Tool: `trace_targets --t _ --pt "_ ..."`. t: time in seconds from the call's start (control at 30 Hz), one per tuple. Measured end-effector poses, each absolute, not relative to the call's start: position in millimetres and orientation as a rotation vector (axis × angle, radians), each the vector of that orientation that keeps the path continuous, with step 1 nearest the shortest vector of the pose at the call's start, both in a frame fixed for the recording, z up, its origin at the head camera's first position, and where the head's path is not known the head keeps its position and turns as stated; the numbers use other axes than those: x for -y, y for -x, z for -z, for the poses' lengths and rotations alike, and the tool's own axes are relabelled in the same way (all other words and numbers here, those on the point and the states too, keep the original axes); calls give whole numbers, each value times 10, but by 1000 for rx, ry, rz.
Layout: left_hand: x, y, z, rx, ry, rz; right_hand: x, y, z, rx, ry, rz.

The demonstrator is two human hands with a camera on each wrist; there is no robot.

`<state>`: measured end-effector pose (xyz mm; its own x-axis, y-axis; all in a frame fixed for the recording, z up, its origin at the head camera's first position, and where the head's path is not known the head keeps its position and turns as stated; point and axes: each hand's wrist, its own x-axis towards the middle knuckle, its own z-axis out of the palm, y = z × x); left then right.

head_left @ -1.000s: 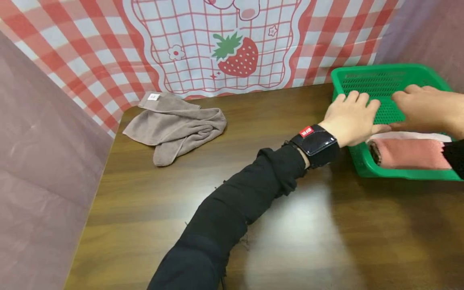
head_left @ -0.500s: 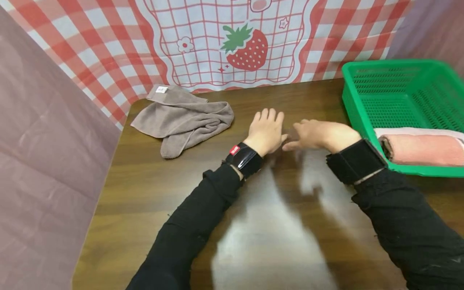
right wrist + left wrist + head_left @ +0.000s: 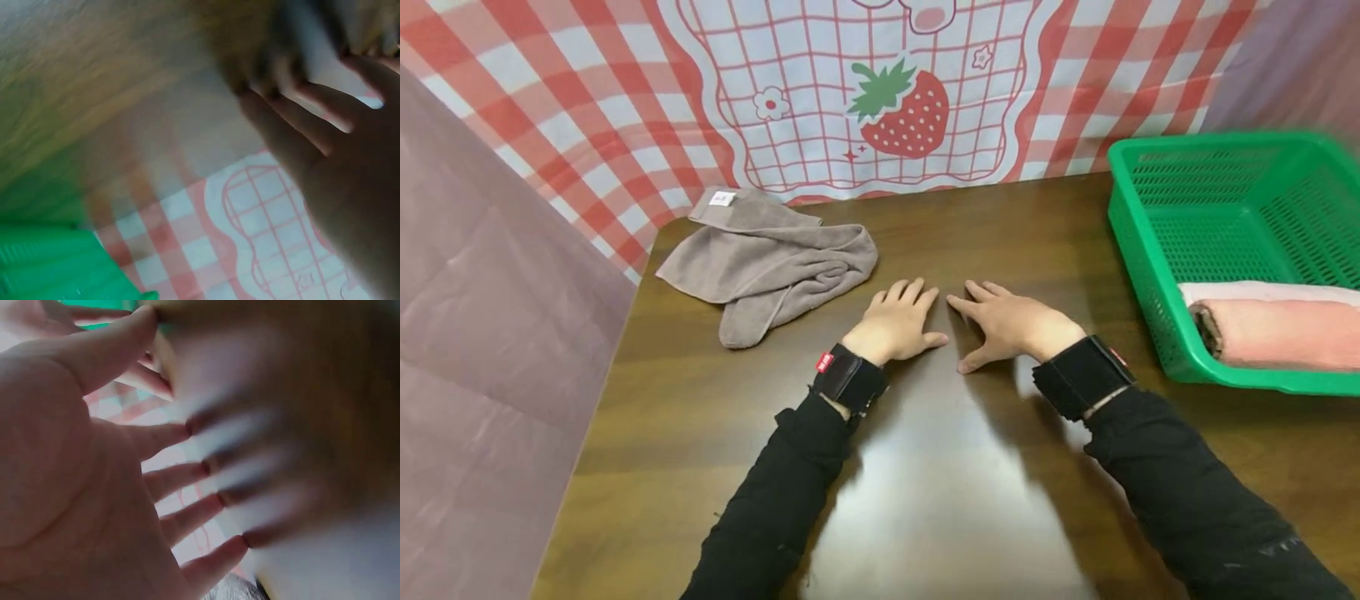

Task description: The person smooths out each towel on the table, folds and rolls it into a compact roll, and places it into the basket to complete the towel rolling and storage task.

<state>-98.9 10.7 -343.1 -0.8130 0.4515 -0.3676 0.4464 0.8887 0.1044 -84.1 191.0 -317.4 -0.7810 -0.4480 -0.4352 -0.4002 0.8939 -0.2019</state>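
Observation:
In the head view my left hand rests over the middle of the wooden table, fingers spread and holding nothing. Just to its right, my right hand lies with its fingers spread, the two thumbs close to each other. The left wrist view has the left palm with its fingertips at the tabletop. In the right wrist view, the right hand also has its fingertips at the table. A crumpled grey towel with a white tag lies to the left of the left hand.
A green plastic basket stands at the right, holding a rolled pink towel and a paler roll behind it. A red-and-white checked cloth with a strawberry print hangs along the table's back edge.
Both hands have left the basket at the right and moved left and nearer, down to the middle of the table. The rolled towels stay in the basket and the grey towel has not moved.

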Motion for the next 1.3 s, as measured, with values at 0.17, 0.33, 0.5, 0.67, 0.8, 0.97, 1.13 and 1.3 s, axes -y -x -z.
trace_targets --t 0.17,0.33,0.5,0.67,0.8,0.97,1.13,1.3 --pt "135 945 3342 -2618 -678 -66 -1679 965 3244 -2621 727 156" --pt "296 943 3241 -2589 -678 -66 -1444 1151 3203 -2768 855 88" --pt "398 991 3190 -2566 -640 -95 -1224 1318 3204 -2945 1080 29" --pt "428 1074 3138 -2547 -664 -158 -1094 1485 3195 -2957 1022 69" --pt "434 1128 3137 -2528 -690 -160 -1046 1595 3222 -2968 951 95" --pt "482 1174 3145 -2563 -664 -162 -1029 1627 3264 -2998 944 146" --pt "635 1242 3132 -2858 -703 -378 -1019 1522 3270 -3020 982 202" --pt "838 1276 3125 -2987 -662 -515 -1077 1288 3209 -3058 1073 400"
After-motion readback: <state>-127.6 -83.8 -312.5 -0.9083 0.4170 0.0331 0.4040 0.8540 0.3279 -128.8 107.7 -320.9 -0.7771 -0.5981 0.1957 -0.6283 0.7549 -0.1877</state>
